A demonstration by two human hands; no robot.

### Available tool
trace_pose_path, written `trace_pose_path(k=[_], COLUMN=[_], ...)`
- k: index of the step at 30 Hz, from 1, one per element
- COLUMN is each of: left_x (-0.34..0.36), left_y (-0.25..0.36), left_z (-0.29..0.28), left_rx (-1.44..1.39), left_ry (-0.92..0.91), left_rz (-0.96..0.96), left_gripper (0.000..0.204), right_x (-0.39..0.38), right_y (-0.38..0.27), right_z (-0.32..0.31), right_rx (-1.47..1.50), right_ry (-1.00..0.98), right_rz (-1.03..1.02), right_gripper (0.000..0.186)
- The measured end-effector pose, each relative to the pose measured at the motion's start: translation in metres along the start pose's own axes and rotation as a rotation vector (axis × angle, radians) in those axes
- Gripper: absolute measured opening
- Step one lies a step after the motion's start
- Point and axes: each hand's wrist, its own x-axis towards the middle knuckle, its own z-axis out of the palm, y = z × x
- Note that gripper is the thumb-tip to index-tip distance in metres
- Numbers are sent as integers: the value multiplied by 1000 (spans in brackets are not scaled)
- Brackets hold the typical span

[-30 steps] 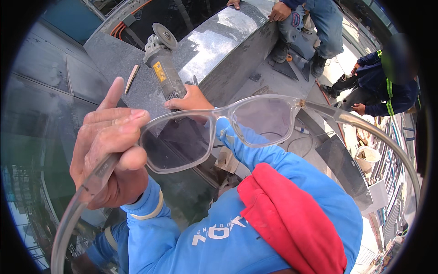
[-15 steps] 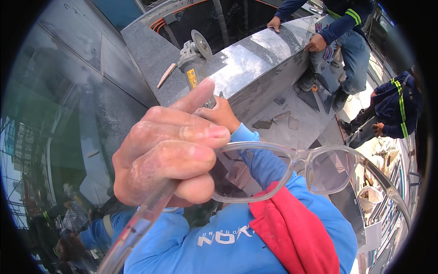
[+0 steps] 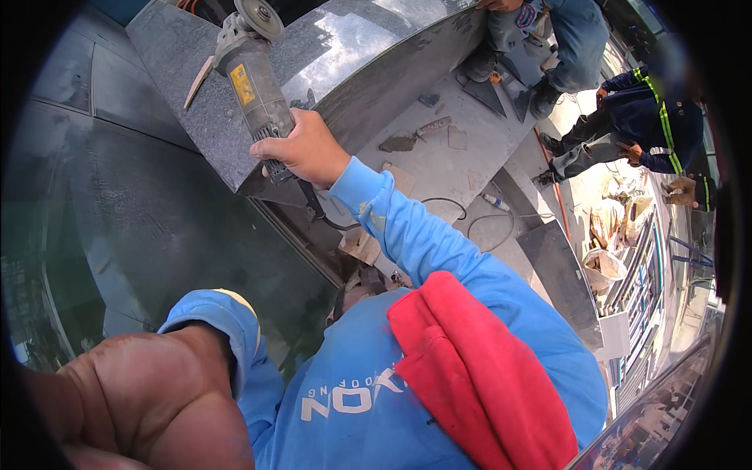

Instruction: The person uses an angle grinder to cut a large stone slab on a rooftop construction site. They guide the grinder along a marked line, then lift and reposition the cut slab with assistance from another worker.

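Note:
My right hand is wrapped round the rear of a grey angle grinder with a yellow label. Its disc points up and away, over the grey stone slab. A dark cord runs from the grinder's near end. Large and close at the lower left is my left hand, with the palm and wrist showing and the fingers out of sight. A see-through curved piece, apparently part of the clear-framed glasses, crosses the lower right corner very close up.
A thin wooden sliver lies on the slab. Dark glassy panels fill the left side. A person in jeans sits by the slab's far end; another in a reflective-striped jacket is at right. Offcuts, cords and sacks lie about.
My left hand has moved from the middle to the lower left, and the glasses have left the middle of the view. The slab and grinder sit higher and further left in view.

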Motion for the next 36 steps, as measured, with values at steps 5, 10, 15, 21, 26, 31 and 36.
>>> trace_pose_path(k=[5,10,15,21,26,31,36], left_x=[-13,-21,-20,-5,-4,3,8], left_y=[8,1,-5,0,5,5,21], left_z=[11,23,7,-5,11,-5,-17], left_rx=[95,233,291,447,329,159,69], left_ry=[-37,-98,-158,-317,-143,-118,-39], left_rz=[-58,-133,-92,-171,-141,4,35], left_gripper=[46,45,46,44,42,46,50], right_x=[-8,-1,1,3,-1,1,-5], right_y=[5,4,8,10,2,-2,8], right_z=[2,3,2,2,2,2,4], right_rx=[117,23,66,14,61,26,-9], right_ry=[-38,5,5,16,13,-31,6], right_rz=[67,53,64,35,87,9,51], right_gripper=[32,32,32,32,31,31,39])
